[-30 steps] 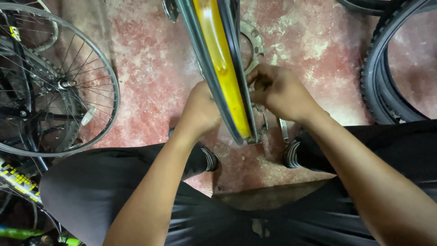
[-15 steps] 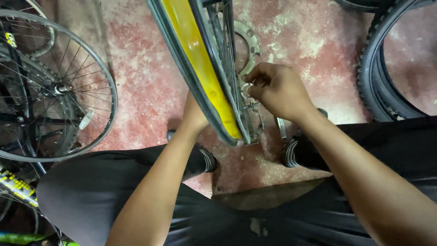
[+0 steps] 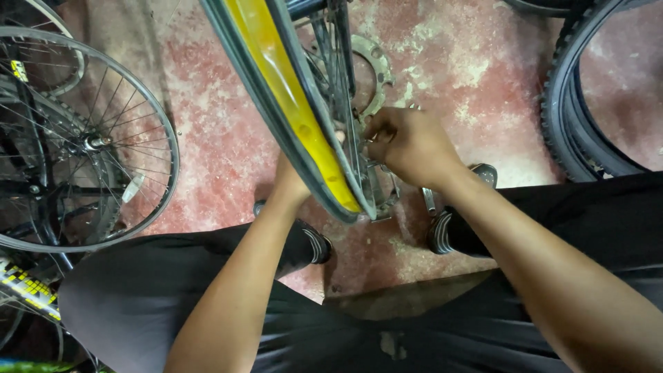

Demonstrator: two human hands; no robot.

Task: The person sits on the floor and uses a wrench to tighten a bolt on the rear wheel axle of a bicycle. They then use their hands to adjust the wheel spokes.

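Standing between both hands, yellow-lined wheel rim [image 3: 297, 110], left hand [image 3: 290, 186] behind, right hand [image 3: 411, 145] beside

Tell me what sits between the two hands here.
In the head view, the wheel rim with its yellow strip stands between the left hand and the right hand.

head camera looks straight down, close above floor [image 3: 228, 138].

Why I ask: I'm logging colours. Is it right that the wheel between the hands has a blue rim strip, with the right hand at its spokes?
Not quite: the head view shows the rim strip is yellow, not blue. The right hand is indeed at the spokes.
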